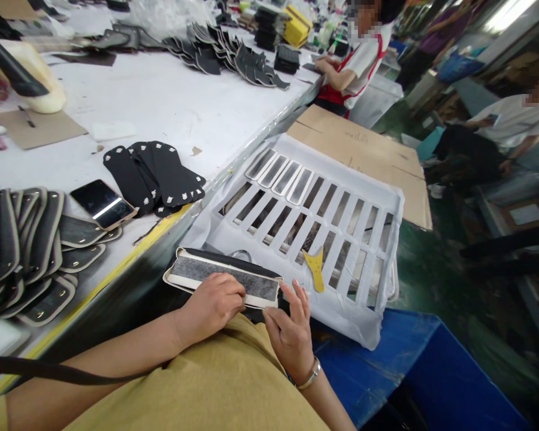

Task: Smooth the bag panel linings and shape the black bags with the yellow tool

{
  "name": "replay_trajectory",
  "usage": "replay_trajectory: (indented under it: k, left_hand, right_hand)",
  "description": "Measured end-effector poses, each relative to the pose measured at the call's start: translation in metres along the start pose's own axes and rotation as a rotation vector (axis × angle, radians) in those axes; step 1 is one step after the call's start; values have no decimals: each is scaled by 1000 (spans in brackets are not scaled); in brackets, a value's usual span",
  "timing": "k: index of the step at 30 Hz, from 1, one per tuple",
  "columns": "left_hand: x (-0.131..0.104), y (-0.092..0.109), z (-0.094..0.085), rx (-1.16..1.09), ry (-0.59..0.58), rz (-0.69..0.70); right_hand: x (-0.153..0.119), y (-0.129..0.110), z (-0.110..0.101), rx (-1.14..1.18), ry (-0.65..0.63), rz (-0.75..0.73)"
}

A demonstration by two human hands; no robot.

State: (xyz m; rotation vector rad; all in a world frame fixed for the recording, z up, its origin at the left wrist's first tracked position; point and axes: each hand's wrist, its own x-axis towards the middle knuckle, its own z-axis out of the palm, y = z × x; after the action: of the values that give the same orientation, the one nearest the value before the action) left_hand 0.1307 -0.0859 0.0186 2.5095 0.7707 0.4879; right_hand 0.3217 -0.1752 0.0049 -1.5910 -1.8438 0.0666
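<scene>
A long, narrow piece (224,276) with a grey fuzzy strip, cream borders and black edging lies close to my body, at the near side of a slotted rack. My left hand (218,302) is closed on its near edge around the middle, fingers curled. At the piece's right end, my right hand (291,329) grips the corner between thumb and fingers, the other fingers raised. A bracelet circles the right wrist. Just beyond the piece, a yellow notched tool (314,269) rests on the grey cloth-covered rack (341,239). What lies under the fingers is hidden.
Several flat metallic strips (281,175) lie on the rack's far left. To the left, the white table (157,108) carries a phone (103,205), black panels (161,170) and stacked edged panels (22,239). A blue bin (386,359) stands below right; a person in a red apron (357,66) is beyond.
</scene>
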Motion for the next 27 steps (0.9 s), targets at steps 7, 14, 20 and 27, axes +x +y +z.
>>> replay_trajectory:
  k: [7,14,20,27]
  left_hand:
    - [12,13,-4,61,-88,-153]
    - [26,20,-10,121,-191,-278]
    - [36,20,-11,169,-251,-324]
    - [28,23,-10,164,-166,-293]
  right_hand:
    - [6,-11,0,-52,-52,101]
    - [13,-15,-1,-31,-180,255]
    - [18,-2,12,128,-174,435]
    - [12,-15,6,-48,-27,279]
